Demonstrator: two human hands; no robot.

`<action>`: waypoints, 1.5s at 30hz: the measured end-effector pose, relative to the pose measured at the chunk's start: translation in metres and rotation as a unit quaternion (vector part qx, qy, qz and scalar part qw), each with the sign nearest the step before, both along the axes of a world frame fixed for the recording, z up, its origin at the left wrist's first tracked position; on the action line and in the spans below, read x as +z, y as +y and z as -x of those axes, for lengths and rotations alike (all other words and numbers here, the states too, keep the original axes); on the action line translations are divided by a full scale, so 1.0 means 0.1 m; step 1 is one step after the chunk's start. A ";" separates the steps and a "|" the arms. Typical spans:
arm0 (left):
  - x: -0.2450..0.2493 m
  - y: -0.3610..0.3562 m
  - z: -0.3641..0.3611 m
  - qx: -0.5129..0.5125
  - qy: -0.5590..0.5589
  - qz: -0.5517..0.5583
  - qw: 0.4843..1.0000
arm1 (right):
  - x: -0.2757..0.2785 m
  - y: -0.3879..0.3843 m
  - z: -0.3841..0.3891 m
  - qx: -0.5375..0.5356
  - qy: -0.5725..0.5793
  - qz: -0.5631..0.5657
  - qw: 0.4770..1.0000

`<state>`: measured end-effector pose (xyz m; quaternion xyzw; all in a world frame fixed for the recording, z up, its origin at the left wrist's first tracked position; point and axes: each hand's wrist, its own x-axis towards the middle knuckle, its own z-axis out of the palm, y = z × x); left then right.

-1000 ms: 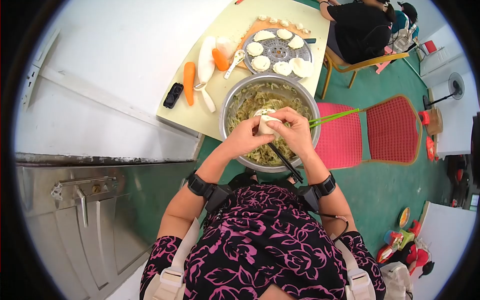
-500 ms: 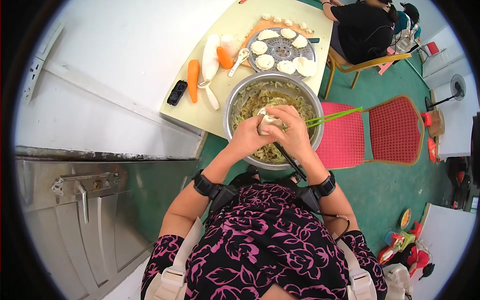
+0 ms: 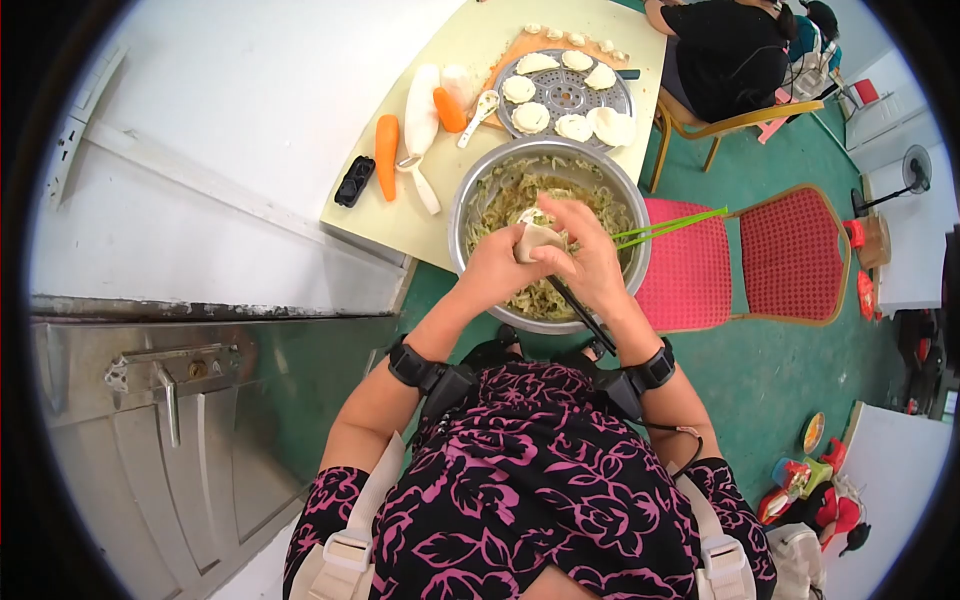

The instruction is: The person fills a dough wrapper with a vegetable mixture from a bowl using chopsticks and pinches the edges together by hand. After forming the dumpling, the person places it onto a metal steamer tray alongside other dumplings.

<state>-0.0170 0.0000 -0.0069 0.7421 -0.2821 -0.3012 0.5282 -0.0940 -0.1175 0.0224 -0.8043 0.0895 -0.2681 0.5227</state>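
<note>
My left hand holds a filled dumpling with a pale dough wrapper, and some filling shows at its top. My right hand is at the other side of it, thumb against the dough and fingers curved over the edge. Both hands are above a large metal bowl of shredded greenish filling. Green chopsticks stick out over the bowl's right side. Dark chopsticks slant across the near rim below my right hand; their other ends are hidden.
Behind the bowl, a perforated steamer tray carries several dumplings on the table. Carrots, a white radish, a peeler and a spoon lie left. Red chairs stand right; a seated person is beyond.
The fingers of my right hand have lifted and spread a little from the dumpling's top, showing more of it. My left hand keeps its hold. The view has shifted slightly.
</note>
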 end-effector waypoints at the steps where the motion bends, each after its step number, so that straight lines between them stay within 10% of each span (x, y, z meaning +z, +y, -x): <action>1: -0.03 0.00 -0.01 -0.003 -0.010 0.002 1.000 | 0.00 0.01 0.00 -0.007 -0.012 0.002 1.000; 9: 0.10 -0.03 0.00 -0.075 -0.078 -0.103 0.989 | -0.05 -0.12 -0.07 0.069 0.186 0.061 0.978; 13: 0.03 -0.01 -0.02 -0.056 0.081 -0.041 0.994 | -0.33 -0.10 -0.08 0.009 0.001 -0.176 0.984; 16: 0.03 -0.01 -0.03 -0.026 0.168 -0.005 0.985 | -0.37 -0.31 0.03 0.024 0.116 -0.216 0.969; 20: 0.00 -0.03 -0.03 -0.057 0.170 -0.015 0.984 | -0.25 -0.22 0.00 0.013 0.156 0.110 0.981; 24: 0.05 -0.06 -0.09 -0.089 0.158 -0.043 0.983 | -0.20 -0.21 -0.03 0.010 0.146 0.115 0.983; 29: -0.06 -0.05 -0.11 -0.052 0.267 0.032 0.962 | -0.25 -0.23 0.00 0.032 0.147 -0.200 0.968; 45: -0.42 0.00 -0.14 0.103 0.433 0.173 0.879 | -0.43 -0.18 0.10 0.023 0.136 -0.198 0.971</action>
